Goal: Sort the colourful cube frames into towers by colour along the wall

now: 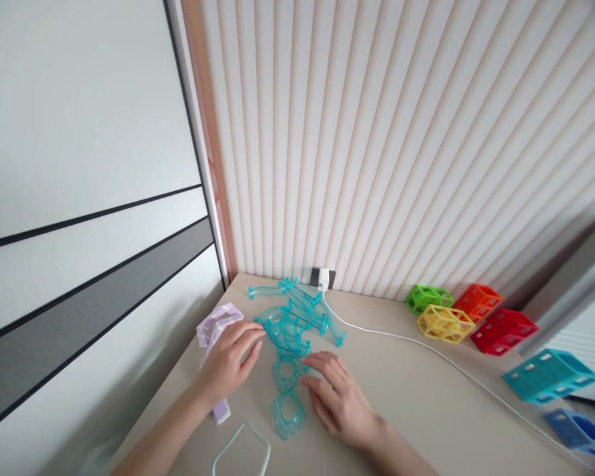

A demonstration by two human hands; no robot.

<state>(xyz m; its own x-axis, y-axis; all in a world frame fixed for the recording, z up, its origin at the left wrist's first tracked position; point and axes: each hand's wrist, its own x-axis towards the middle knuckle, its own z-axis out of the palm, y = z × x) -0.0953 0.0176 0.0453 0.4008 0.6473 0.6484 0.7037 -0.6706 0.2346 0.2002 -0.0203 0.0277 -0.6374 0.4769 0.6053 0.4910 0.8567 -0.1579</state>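
Observation:
Clear teal plastic pieces (pixel 287 330) lie in a loose heap near the back of the table. Two flatter teal pieces with round holes, a lower one (pixel 288 415) and an upper one (pixel 286 372), lie in front of the heap. At the heap's left edge is my left hand (pixel 232 360), its fingertips by a teal piece and its fingers apart. My right hand (pixel 338 398) is beside the upper holed piece, fingers spread and curved, with nothing visible in it. A lilac and white object (pixel 221 411) lies partly hidden behind my left hand.
Green (pixel 429 299), yellow (pixel 445 323), orange-red (pixel 477 302), red (pixel 504 332), teal (pixel 550 375) and blue (pixel 579 431) frames stand on the right. A white cable (pixel 401 337) runs from a charger (pixel 323 279) across the table (pixel 406 410). A pale loop (pixel 242 426) lies at the front.

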